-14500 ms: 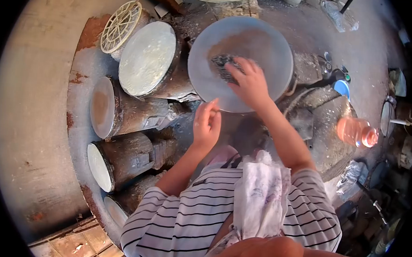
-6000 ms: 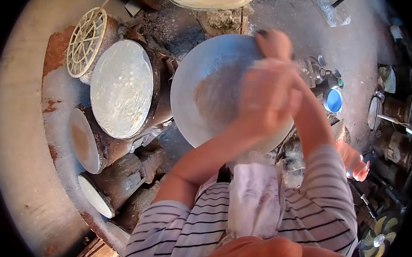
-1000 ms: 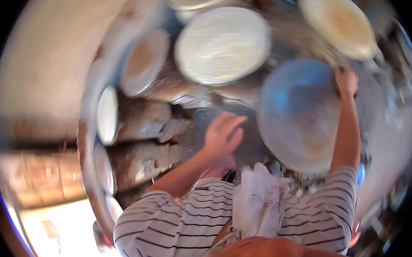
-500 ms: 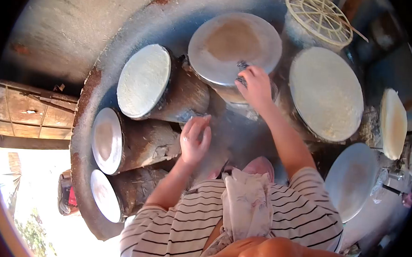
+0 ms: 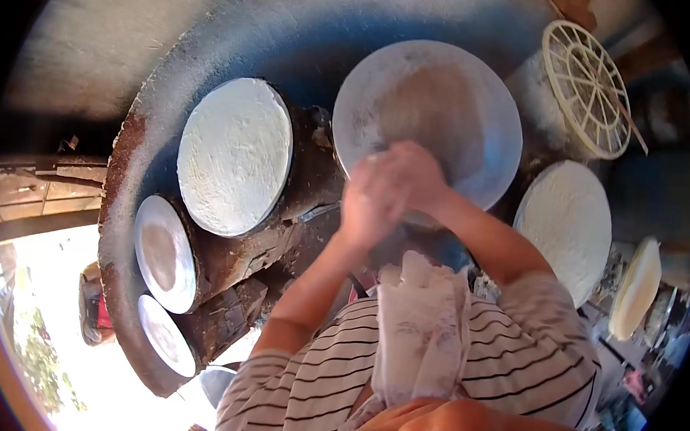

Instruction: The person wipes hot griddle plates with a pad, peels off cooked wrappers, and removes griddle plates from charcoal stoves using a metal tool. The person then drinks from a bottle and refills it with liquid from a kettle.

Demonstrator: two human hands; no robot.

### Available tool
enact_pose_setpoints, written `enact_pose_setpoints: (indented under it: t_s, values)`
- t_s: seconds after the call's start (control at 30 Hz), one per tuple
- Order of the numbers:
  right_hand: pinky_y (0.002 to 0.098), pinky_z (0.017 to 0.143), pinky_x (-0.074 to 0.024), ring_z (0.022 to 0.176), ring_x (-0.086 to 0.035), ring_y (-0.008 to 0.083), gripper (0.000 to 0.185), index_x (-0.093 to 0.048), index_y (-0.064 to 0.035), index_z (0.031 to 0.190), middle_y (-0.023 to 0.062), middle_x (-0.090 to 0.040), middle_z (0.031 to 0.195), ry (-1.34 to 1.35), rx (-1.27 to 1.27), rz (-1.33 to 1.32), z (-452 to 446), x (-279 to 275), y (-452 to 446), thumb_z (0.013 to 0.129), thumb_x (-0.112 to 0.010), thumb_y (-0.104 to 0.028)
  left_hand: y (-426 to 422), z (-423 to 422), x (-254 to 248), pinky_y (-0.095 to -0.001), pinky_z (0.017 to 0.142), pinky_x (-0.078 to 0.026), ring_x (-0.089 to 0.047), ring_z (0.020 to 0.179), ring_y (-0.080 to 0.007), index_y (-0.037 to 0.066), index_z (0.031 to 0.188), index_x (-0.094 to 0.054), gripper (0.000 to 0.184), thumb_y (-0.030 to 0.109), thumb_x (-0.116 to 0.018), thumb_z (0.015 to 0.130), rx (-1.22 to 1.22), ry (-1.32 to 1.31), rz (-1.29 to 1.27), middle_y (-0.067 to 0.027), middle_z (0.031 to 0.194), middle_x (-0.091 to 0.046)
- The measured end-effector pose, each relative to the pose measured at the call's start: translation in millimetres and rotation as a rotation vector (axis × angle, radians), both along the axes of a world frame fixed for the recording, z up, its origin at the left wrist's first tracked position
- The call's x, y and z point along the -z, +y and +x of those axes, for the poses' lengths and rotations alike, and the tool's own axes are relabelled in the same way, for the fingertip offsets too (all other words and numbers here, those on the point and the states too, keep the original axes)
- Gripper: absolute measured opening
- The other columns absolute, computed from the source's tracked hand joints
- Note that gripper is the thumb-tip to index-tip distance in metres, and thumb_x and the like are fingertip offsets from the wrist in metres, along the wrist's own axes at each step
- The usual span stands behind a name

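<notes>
In front of me is a large round metal griddle (image 5: 484, 90) with a brown patch in its middle. My left hand (image 5: 369, 201) and my right hand (image 5: 419, 176) are pressed together over its near edge. Motion blurs both hands, and their fingers overlap. A small dark patch shows beside the knuckles; whether it is the dark scouring pad from earlier, I cannot make out. Left of the hands, a griddle (image 5: 235, 155) is covered with a white layer of batter. Another white-coated griddle (image 5: 567, 227) lies to the right.
Two bare griddles (image 5: 163, 253) (image 5: 165, 335) sit at the lower left on sooty drum-like bases. A round spoked rack (image 5: 586, 88) with a thin stick stands at the upper right. Farther right is a pale stack of round flatbreads (image 5: 636, 289). A curved wall (image 5: 156, 88) encloses the griddles.
My left hand has moved up and right to meet my right hand. The right hand has drawn back toward the griddle's near edge; its dark scouring pad no longer shows clearly. The view has shifted.
</notes>
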State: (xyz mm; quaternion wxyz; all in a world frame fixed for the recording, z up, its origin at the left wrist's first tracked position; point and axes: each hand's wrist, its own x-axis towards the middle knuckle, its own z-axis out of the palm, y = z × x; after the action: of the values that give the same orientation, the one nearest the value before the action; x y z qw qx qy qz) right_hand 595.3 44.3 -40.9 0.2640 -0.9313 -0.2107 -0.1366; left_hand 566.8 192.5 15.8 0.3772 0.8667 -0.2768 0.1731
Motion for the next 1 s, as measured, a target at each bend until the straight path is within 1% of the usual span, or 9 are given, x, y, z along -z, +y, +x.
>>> enact_pose_setpoints:
  t_s: [0.1, 0.17, 0.27, 0.33, 0.5, 0.6, 0.8, 0.93, 1.0]
  values:
    - [0.0446, 0.072, -0.0461, 0.083, -0.058, 0.0324, 0.017, -0.063, -0.0092, 0.08, 0.0133, -0.058, 0.08, 0.181, 0.423, -0.04, 42.7, -19.1, -107.2, 0.076, -0.067, -0.025, -22.5, 13.8, -20.5, -0.0397, 0.086, -0.045, -0.059, 0.094, -0.0337, 0.003, 0.109, -0.063, 0.035, 0.005, -0.066, 0.074, 0.028, 0.103, -0.179, -0.0152, 0.103, -0.063]
    - [0.0438, 0.077, -0.0462, 0.089, -0.057, 0.0329, 0.021, -0.065, -0.0076, 0.086, 0.0117, -0.06, 0.088, -0.064, 0.54, -0.135, 130.5, 6.4, -168.1, 0.078, -0.067, -0.026, -9.2, 8.0, -16.7, -0.039, 0.085, -0.046, -0.06, 0.093, -0.0337, 0.002, 0.109, -0.063, 0.034, 0.004, -0.065, 0.074, -0.059, 0.134, -0.207, -0.0162, 0.103, -0.062]
    - [0.0411, 0.085, -0.0472, 0.103, -0.056, 0.0302, 0.033, -0.069, -0.013, 0.095, 0.0081, -0.064, 0.106, -0.022, 0.413, -0.14, 234.7, 16.0, -104.2, 0.079, -0.065, -0.041, 20.7, -8.5, -1.2, -0.0375, 0.081, -0.048, -0.061, 0.092, -0.0329, 0.002, 0.108, -0.063, 0.034, 0.0, -0.063, 0.074, -0.344, 0.237, -0.138, -0.0169, 0.101, -0.062]
    - [0.0414, 0.083, -0.0482, 0.096, -0.061, 0.0281, 0.03, -0.071, -0.0122, 0.091, 0.0093, -0.068, 0.094, 0.061, 0.058, -0.095, 246.7, 13.9, -22.5, 0.077, -0.067, -0.039, 39.1, -13.3, -7.0, -0.037, 0.079, -0.049, -0.061, 0.092, -0.0319, 0.002, 0.108, -0.063, 0.035, -0.003, -0.061, 0.074, -0.445, 0.21, -0.099, -0.0158, 0.1, -0.063]
    - [0.0417, 0.074, -0.0432, 0.075, -0.055, 0.027, 0.016, -0.059, -0.0113, 0.061, 0.0061, -0.057, 0.069, -0.03, -0.803, 0.236, 94.1, 0.5, 67.2, 0.059, -0.069, -0.023, 84.9, -26.0, -13.9, -0.0357, 0.081, -0.049, -0.063, 0.091, -0.0284, 0.0, 0.105, -0.062, 0.029, -0.005, -0.059, 0.077, -0.621, 0.12, -0.128, -0.0153, 0.101, -0.065]
    - [0.0388, 0.07, -0.0443, 0.075, -0.055, 0.0261, 0.012, -0.056, -0.0128, 0.058, 0.0048, -0.052, 0.067, 0.028, -1.052, -0.054, -5.6, 41.9, 35.5, 0.063, -0.065, -0.019, 110.1, -40.5, -14.4, -0.034, 0.081, -0.05, -0.064, 0.091, -0.0267, 0.0, 0.108, -0.063, 0.03, -0.005, -0.058, 0.078, -0.704, 0.129, -0.085, -0.0159, 0.1, -0.065]
    - [0.043, 0.071, -0.0478, 0.082, -0.058, 0.028, 0.014, -0.066, -0.0091, 0.067, 0.0091, -0.063, 0.076, 0.217, -0.356, -0.115, 162.6, 11.9, 91.8, 0.07, -0.066, -0.023, 116.7, -55.6, 0.9, -0.0352, 0.078, -0.049, -0.062, 0.089, -0.0273, 0.002, 0.108, -0.064, 0.031, -0.004, -0.059, 0.078, -0.746, 0.191, -0.1, -0.0138, 0.097, -0.064]
    - [0.0413, 0.072, -0.0477, 0.077, -0.057, 0.0271, 0.018, -0.065, -0.0091, 0.067, 0.0089, -0.06, 0.073, 0.092, -0.491, 0.051, 135.5, 10.0, 80.0, 0.075, -0.064, -0.025, 114.3, -66.8, 1.5, -0.035, 0.078, -0.05, -0.062, 0.09, -0.027, 0.001, 0.107, -0.063, 0.03, -0.004, -0.059, 0.078, -0.77, 0.26, -0.14, -0.0136, 0.097, -0.063]
    - [0.0389, 0.071, -0.0466, 0.074, -0.054, 0.0227, 0.019, -0.06, -0.0123, 0.062, 0.0045, -0.057, 0.073, 0.126, -0.767, -0.255, 51.5, 25.4, 83.2, 0.073, -0.062, -0.028, 111.6, -63.7, 3.2, -0.0348, 0.078, -0.05, -0.062, 0.09, -0.0273, 0.001, 0.108, -0.063, 0.03, -0.004, -0.059, 0.079, -0.72, 0.232, -0.118, -0.0136, 0.096, -0.063]
